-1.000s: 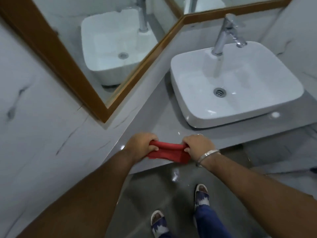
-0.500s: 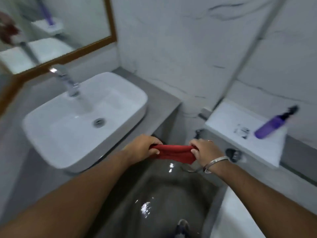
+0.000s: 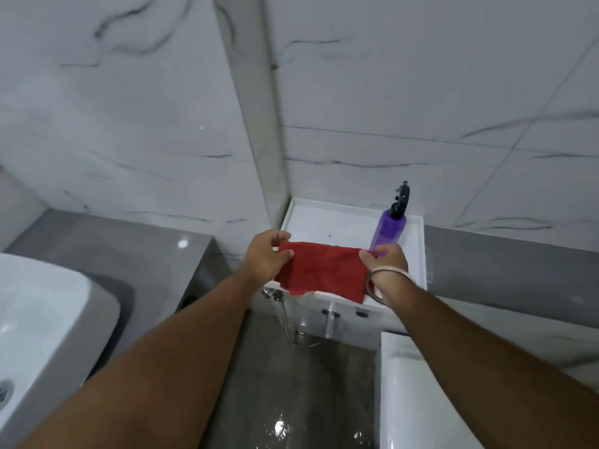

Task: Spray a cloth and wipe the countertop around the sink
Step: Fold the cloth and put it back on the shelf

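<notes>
A red cloth is stretched flat between my two hands over the front of a white cistern top. My left hand pinches its left edge and my right hand, with a metal bangle on the wrist, grips its right edge. A purple spray bottle with a black trigger head stands on the cistern top just behind my right hand. The white sink sits on the grey countertop at the far left, partly out of frame.
White marble-look tiled walls meet in a corner behind the cistern. A metal hose and valve hang below the cistern. A white toilet edge is at the lower right. The grey floor below is glossy.
The view has swung right, from the sink to the cistern. Both hands carried the cloth along and spread it wider, from a bunched strip to a flat sheet near the spray bottle.
</notes>
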The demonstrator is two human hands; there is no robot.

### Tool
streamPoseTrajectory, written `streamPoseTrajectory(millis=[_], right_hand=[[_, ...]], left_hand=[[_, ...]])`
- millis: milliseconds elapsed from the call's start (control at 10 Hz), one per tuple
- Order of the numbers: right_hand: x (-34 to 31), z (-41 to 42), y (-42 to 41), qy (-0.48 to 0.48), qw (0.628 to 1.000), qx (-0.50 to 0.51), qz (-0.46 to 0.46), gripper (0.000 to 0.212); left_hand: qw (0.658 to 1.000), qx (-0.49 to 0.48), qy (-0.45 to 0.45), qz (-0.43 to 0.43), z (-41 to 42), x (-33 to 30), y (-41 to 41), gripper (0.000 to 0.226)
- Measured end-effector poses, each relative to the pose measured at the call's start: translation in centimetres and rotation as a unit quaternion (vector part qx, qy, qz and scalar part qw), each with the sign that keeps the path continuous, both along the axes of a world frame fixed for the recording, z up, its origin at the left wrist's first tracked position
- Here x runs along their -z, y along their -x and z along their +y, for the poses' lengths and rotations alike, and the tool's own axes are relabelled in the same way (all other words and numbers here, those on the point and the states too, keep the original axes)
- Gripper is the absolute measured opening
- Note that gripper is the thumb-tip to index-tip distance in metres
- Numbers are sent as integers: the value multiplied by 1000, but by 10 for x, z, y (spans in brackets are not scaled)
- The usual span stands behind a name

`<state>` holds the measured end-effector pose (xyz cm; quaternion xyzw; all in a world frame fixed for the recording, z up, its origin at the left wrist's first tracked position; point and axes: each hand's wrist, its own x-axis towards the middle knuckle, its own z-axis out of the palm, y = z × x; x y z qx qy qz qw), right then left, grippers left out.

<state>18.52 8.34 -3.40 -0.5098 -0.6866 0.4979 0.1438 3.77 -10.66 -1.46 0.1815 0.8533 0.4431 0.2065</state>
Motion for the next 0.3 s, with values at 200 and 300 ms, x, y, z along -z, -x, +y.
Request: streamPoseTrajectory(millis=[200, 300], right_hand=[[26, -24, -8, -54, 993, 61, -83, 27], [14, -53, -20, -173, 981, -69, -47, 26]], left_hand=[[976, 94, 162, 112, 8, 30, 11, 42], [949, 179, 204, 159, 3, 23, -3, 37]])
